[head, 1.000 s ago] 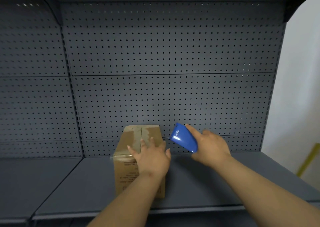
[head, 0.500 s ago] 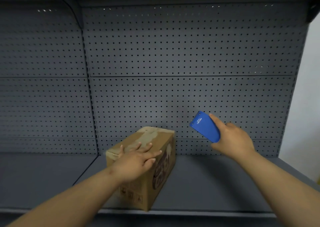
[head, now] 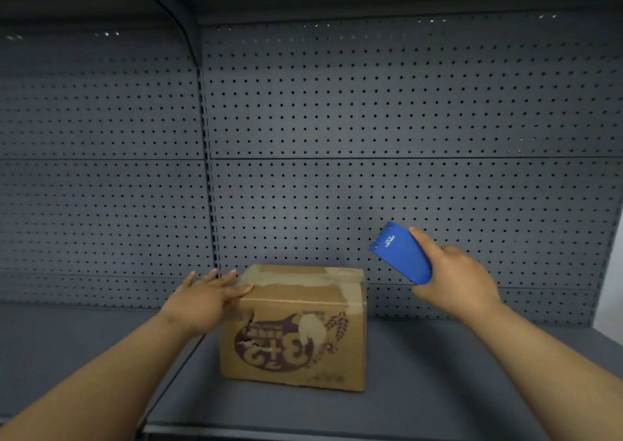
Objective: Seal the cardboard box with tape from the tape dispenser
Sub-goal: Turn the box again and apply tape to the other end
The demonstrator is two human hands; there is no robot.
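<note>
My left hand (head: 205, 300) flat, loose on box (head: 296, 329) top-left edge; right hand (head: 455, 282) at 2 o'clock gripping blue tape dispenser (head: 399, 253).

The right hand (head: 455, 280) hides the tape dispenser (head: 401, 253)'s lower end and any tape.

- The cardboard box (head: 293, 326) stands on the shelf (head: 438, 390), with the pegboard wall (head: 371, 137) behind it.
- The left hand (head: 205, 300) rests against the box's top left edge.
- The right hand (head: 455, 279) holds the tape dispenser (head: 399, 253) above and right of the box, apart from it.
</note>
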